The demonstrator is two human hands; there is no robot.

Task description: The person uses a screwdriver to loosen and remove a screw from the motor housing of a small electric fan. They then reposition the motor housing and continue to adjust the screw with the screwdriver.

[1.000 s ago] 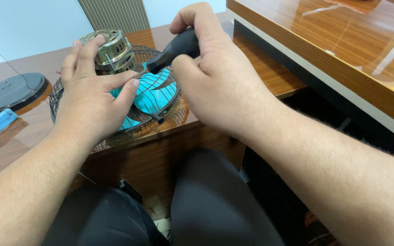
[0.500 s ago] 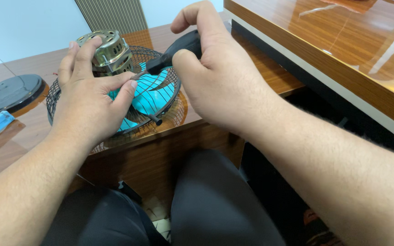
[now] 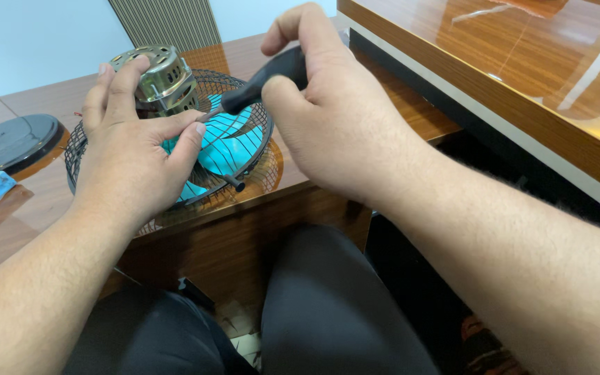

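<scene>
— Two hands working on what?
— A black wire fan guard (image 3: 244, 149) with teal blades (image 3: 227, 142), lying near the desk's (image 3: 36, 208) front edge. Left hand (image 3: 130, 156) is bracing it; right hand (image 3: 335, 118) is gripping a black-handled screwdriver (image 3: 265, 80).
— Beyond?
— A metal motor (image 3: 161, 76) behind; a dark disc (image 3: 8, 142) sitting toward the left edge.

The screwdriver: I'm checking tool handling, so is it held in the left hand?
No, the right hand grips the black-handled screwdriver, while the left hand rests on the wire fan guard.
</scene>
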